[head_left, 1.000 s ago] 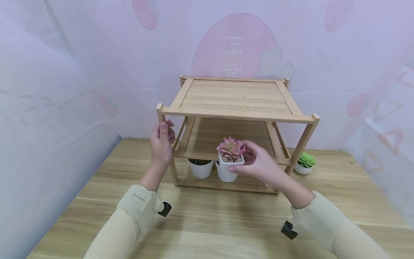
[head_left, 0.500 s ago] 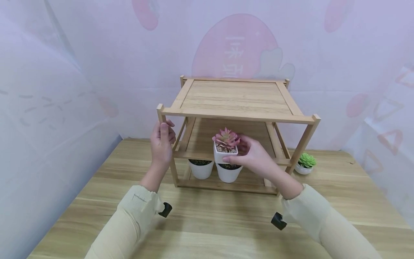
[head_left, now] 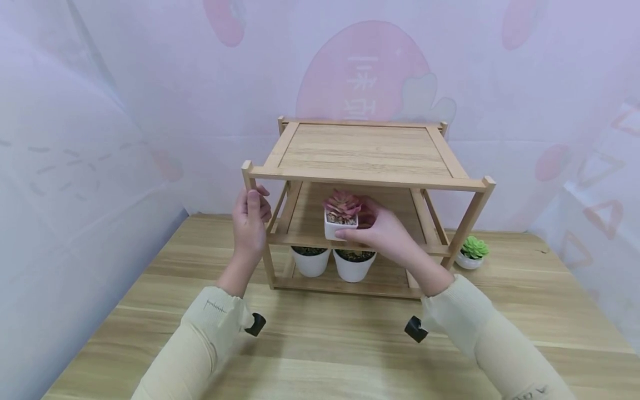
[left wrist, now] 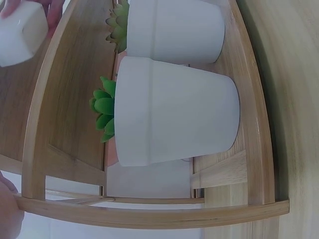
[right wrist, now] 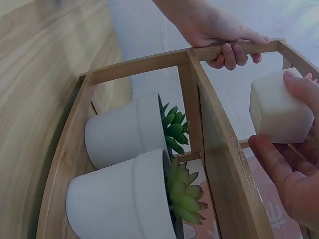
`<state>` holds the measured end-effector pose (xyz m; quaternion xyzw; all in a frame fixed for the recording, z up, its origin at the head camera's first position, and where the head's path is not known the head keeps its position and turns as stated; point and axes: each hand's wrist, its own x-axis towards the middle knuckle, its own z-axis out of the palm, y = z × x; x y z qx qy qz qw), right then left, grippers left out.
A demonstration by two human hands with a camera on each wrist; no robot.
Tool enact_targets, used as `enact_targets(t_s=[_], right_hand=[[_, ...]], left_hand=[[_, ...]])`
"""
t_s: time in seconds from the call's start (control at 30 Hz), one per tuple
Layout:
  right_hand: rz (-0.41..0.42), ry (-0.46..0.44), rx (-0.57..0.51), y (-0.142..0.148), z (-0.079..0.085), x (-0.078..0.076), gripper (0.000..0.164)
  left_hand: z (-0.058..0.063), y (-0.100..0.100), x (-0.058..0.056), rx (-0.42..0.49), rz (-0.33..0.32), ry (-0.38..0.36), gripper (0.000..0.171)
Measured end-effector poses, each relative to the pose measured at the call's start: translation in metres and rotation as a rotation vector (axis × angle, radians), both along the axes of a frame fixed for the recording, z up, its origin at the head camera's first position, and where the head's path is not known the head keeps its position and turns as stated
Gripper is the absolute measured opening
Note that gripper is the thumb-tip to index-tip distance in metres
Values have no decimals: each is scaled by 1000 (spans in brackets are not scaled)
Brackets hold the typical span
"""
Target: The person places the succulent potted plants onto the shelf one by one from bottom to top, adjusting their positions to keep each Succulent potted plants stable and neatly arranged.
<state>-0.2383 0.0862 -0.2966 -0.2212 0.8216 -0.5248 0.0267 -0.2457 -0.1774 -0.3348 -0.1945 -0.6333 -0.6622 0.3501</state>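
My right hand (head_left: 382, 230) holds a small white square pot (head_left: 340, 226) with a pink succulent (head_left: 343, 205) between thumb and fingers. It is at the front edge of the middle shelf (head_left: 310, 211), under the top board. In the right wrist view the white pot (right wrist: 280, 107) shows its side and bottom, with the thumb on one side and fingers on the other. My left hand (head_left: 251, 216) grips the front left post of the wooden rack (head_left: 360, 180); the right wrist view shows those fingers (right wrist: 230, 56) curled round the post.
Two round white pots (head_left: 311, 262) (head_left: 354, 268) stand on the bottom shelf, holding a green succulent (left wrist: 103, 107) and a yellowish-green succulent (right wrist: 187, 194). A green succulent in a white bowl (head_left: 469, 261) sits right of the rack on the wooden table (head_left: 320, 344). A printed curtain (head_left: 200, 100) hangs behind.
My right hand has raised the pink succulent's pot and moved it left and inward, from before the bottom shelf up to the middle shelf. The left hand stays on the post.
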Motion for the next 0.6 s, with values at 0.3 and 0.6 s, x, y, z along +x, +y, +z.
enact_targets(t_s=[0.3, 0.6], right_hand=[[-14, 27, 7, -14, -2, -9, 71], [-18, 43, 37, -29, -4, -19, 73]], left_hand=[[0, 1, 1, 7, -3, 0, 61], [1, 1, 2, 13, 2, -10, 63]])
